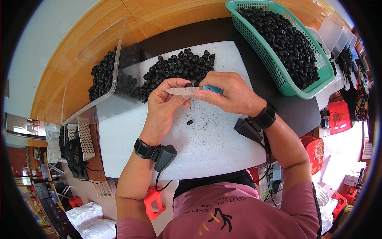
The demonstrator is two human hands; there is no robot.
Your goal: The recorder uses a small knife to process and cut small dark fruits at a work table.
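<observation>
My right hand (pixel 235 95) is closed round the blue handle of a small knife (pixel 181 91), its pale blade pointing left. The blade lies across the fingertips of my left hand (pixel 163 97). My left fingers pinch a small black rubber-like part (pixel 189 85), partly hidden by the blade and fingers. Just beyond both hands, a heap of similar black parts (pixel 179 65) lies on a white foam sheet (pixel 135 147). One loose black piece (pixel 190 122) rests nearer to me, with dark crumbs scattered to its right.
A clear plastic bin (pixel 115 75) with black parts leans at the far left of the dark table (pixel 179 36). At the far right stands a green basket (pixel 260 53) heaped with more. A red stool (pixel 152 203) stands on the floor below the table's near edge.
</observation>
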